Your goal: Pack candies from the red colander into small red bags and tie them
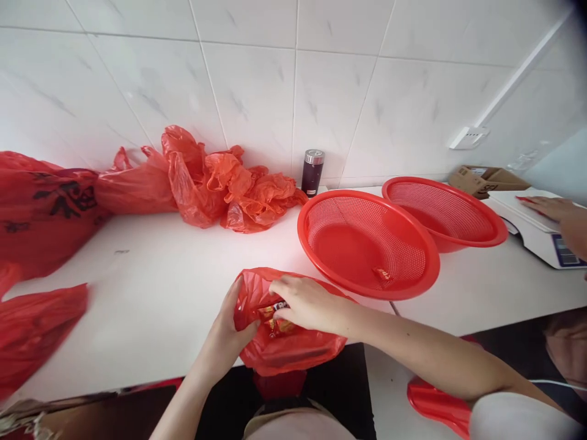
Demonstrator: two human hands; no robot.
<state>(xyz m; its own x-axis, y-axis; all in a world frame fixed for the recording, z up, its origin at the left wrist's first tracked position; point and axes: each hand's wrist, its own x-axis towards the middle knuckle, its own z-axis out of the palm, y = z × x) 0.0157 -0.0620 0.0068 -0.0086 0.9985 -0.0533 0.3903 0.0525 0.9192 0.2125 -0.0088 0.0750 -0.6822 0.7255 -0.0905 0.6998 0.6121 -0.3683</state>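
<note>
A red plastic bag lies gaping at the table's front edge, close to my body. At its left side my left hand grips the rim, with the thumb reaching over the opening. My right hand is inside the mouth of the bag. Its thumb and fingers close around a small snack packet with yellow, red and dark print; some fingertips are hidden. More shiny wrapping shows beneath the packet, but I cannot tell how many pieces lie there.
A red mesh basket with one small packet stands ahead, another basket behind it. Crumpled red bags and a dark tumbler line the wall. A co-worker's hand rests over a white scale.
</note>
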